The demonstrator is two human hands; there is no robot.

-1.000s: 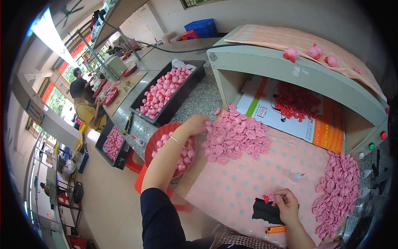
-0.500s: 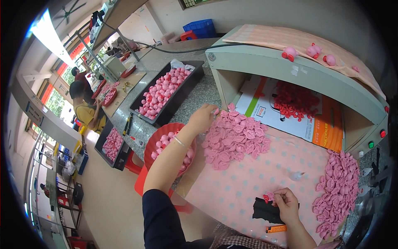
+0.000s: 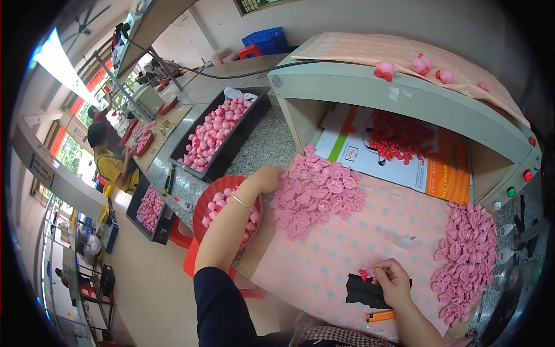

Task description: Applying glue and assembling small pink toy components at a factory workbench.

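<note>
A long black tray (image 3: pixel 222 134) on the grey speckled table (image 3: pixel 263 144) is filled with round pink balls (image 3: pixel 211 133), and a second black tray (image 3: pixel 151 209) of the same pink pieces sits lower, beside the table's edge. Nearer the person, a round red basin (image 3: pixel 209 203) holds more pink balls, partly hidden by the left forearm. Under the pale green hood (image 3: pixel 404 95) lies a flat printed carton (image 3: pixel 404 156) carrying a scatter of small red pieces (image 3: pixel 399 136). A pink dotted cloth (image 3: pixel 347 243) covers the work area; on it rest a big heap of pink shell-shaped pieces (image 3: pixel 315 194) and a second heap (image 3: pixel 468 254) at the right. The left hand (image 3: pixel 267 178) rests curled at the edge of the big heap, touching its pieces; whether it grips one I cannot tell. The right hand (image 3: pixel 393 280) pinches a small pink piece (image 3: pixel 368 270) between its fingertips, just above a black pad (image 3: pixel 364 292). Other people work at tables in the bright room behind.
</note>
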